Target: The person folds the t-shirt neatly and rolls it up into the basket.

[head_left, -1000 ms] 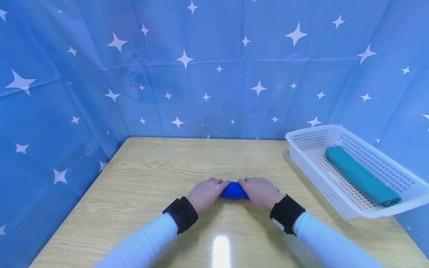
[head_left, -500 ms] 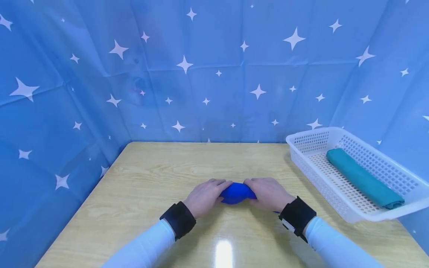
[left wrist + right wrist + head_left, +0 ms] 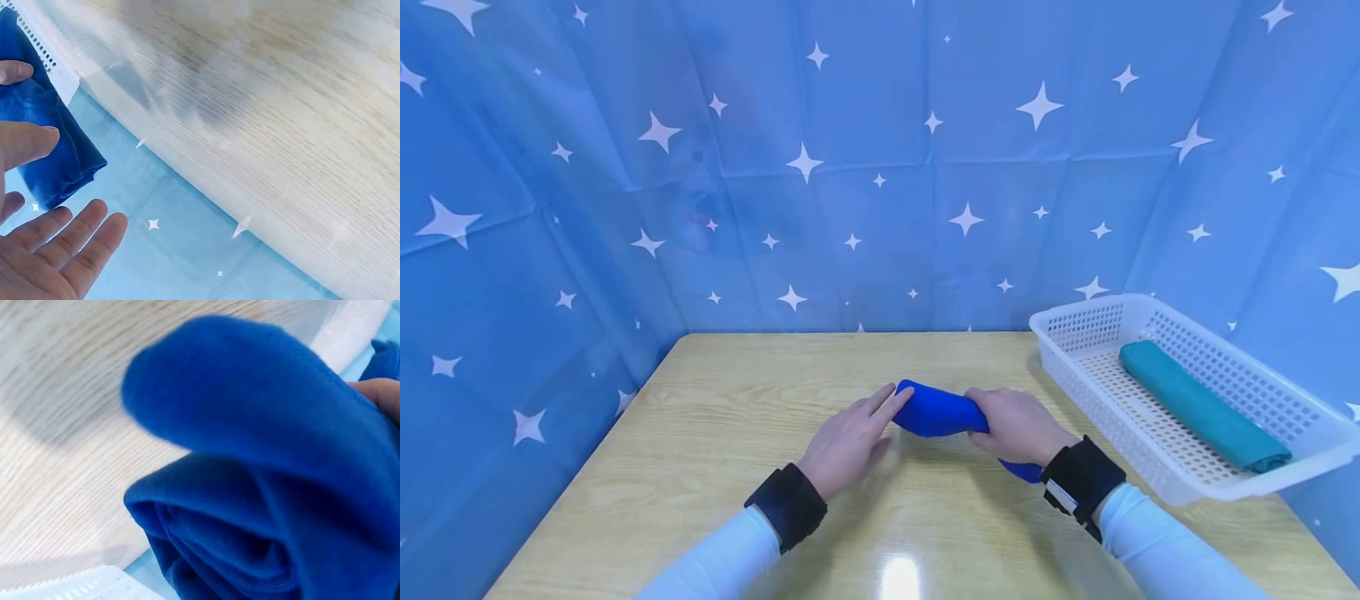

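A rolled blue cloth is lifted over the wooden table in the head view. My right hand grips it around the middle, and its other end shows below that wrist. Close up in the right wrist view, the blue cloth shows a spiral of layers at its end. My left hand is at the cloth's left end with fingers extended, fingertips overlapping the edge. From the left wrist, the fingers of my left hand are spread and the cloth lies beyond the thumb.
A white perforated basket stands on the right of the wooden table, holding a rolled teal cloth. A blue star-patterned curtain hangs behind the table and along its sides.
My left hand has let go of the cloth's left end and straightened its fingers. The right hand has moved slightly right, still gripping the cloth, whose left end has risen.
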A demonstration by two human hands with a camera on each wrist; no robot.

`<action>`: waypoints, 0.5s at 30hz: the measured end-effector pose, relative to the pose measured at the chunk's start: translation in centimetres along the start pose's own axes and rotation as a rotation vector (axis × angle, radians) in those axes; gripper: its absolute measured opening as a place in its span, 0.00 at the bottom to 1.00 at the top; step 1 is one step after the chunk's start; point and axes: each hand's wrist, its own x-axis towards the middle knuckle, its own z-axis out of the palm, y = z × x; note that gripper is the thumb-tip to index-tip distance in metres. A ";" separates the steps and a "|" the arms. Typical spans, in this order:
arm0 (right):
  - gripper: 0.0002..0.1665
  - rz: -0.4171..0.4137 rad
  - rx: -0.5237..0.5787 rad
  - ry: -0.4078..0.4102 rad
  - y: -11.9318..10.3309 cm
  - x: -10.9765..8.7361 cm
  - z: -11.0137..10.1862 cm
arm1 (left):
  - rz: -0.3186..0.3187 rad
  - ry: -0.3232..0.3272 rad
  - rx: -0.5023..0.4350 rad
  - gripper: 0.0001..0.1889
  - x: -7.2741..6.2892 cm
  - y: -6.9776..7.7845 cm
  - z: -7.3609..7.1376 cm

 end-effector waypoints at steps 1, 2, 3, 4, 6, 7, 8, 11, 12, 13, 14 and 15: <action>0.25 0.010 0.004 -0.005 0.1 0.0 0.0 | 0.004 0.001 0.002 0.39 0.0 0.1 0.0; 0.24 0.021 0.008 -0.012 0.1 0.0 0.0 | 0.008 0.004 0.006 0.40 -0.1 0.1 0.0; 0.24 0.024 0.008 -0.015 0.2 0.1 0.1 | 0.015 0.006 0.010 0.39 -0.1 0.2 0.1; 0.24 0.024 0.002 -0.016 0.2 0.1 0.1 | 0.018 0.005 0.013 0.39 -0.1 0.3 0.1; 0.23 0.021 -0.011 -0.008 0.3 0.3 -0.1 | 0.026 0.007 0.020 0.39 -0.1 0.4 0.1; 0.22 0.019 -0.020 0.001 0.4 0.4 -0.3 | 0.031 0.011 0.025 0.39 -0.1 0.5 0.0; 0.22 0.019 -0.025 0.011 0.4 0.5 -0.6 | 0.035 0.018 0.029 0.39 0.0 0.6 0.0; 0.20 0.033 -0.038 0.032 0.7 0.9 -2.4 | 0.045 0.036 0.032 0.39 0.3 0.8 -0.3; 0.20 0.042 -0.044 0.039 0.8 1.0 -3.3 | 0.047 0.044 0.031 0.39 0.4 0.8 -0.4; 0.19 0.045 -0.050 0.055 1.0 1.0 -4.2 | 0.050 0.051 0.029 0.39 0.5 0.9 -0.5; 0.20 0.051 -0.053 0.067 1.2 1.1 -5.2 | 0.053 0.057 0.029 0.38 0.6 0.9 -0.6; 0.19 0.065 -0.047 0.072 1.5 1.1 -6.2 | 0.057 0.064 0.029 0.38 0.7 1.0 -0.6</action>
